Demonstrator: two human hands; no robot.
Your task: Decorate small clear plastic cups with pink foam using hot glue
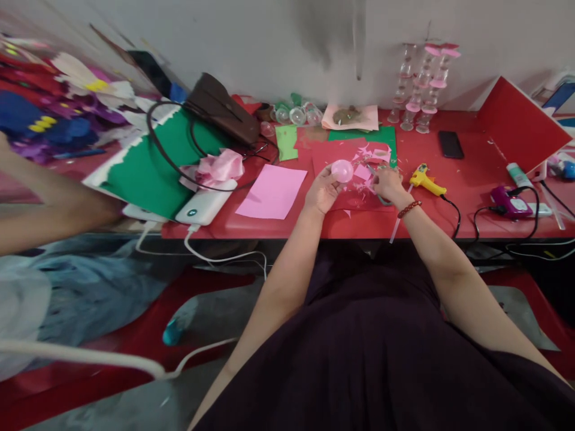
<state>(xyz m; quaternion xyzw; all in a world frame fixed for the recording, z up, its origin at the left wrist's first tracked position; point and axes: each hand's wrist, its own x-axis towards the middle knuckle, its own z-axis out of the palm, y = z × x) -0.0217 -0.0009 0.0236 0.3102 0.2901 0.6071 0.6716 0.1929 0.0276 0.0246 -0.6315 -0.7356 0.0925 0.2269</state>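
Note:
My left hand [324,190] pinches a round, pale pink piece [342,171] that looks like a clear plastic bottle end with pink paper on it. To its right, my right hand [388,183] is closed around a pair of scissors [384,200]; the handle shows below the palm and a blade points toward the pink piece. Pink paper scraps [363,173] lie scattered between and beneath both hands on red sheets [323,157]. A larger pink sheet [272,191] rests flat to the left of my left hand.
Right of my hands lie a yellow glue gun [424,179], a black phone [450,145] and a purple adapter [512,202]. Stacked bottle pieces [424,90] stand by the wall. At left are a brown bag [224,108], a white power bank [206,202] and another person's arm [58,191].

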